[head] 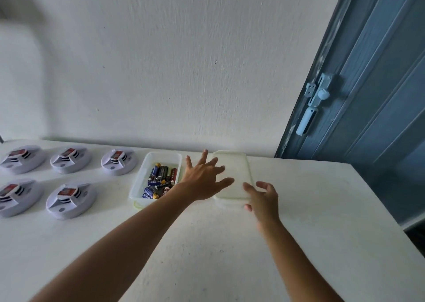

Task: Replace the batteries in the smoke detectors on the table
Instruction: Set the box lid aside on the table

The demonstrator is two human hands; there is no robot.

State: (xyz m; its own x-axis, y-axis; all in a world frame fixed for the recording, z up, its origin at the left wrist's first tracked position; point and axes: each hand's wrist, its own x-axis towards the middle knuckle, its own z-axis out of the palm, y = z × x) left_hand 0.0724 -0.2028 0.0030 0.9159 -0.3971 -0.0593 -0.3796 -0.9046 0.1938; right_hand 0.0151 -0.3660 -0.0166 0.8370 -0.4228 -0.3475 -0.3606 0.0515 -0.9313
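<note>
White bench (pixel 299 209) against a white wall, blue door (pixel 379 94) w/ latch at right. Five smoke detectors on the left part of the bench, in 2 rows: back row of three (pixel 21 159), (pixel 70 159), (pixel 118 161), front row of two (pixel 17 197), (pixel 71 199), each white w/ a red-labelled block on top. Just right of them a clear plastic tub (pixel 138 186), lid off, holding a heap of loose batteries (pixel 161 178), mixed blue, black & red. Tub's lid (pixel 234 175) lies flat on the bench beside the tub, on its right. Left hand (pixel 204 177) reaches fwd w/ fingers spread & straight, gripping nothing, over the gap btwn tub and lid, fingertips over the lid's left edge; can't tell if it touches. Right hand (pixel 262 198) at the lid's near right corner, fingers loosely bent, holding nothing, thumb near the lid's edge.
</note>
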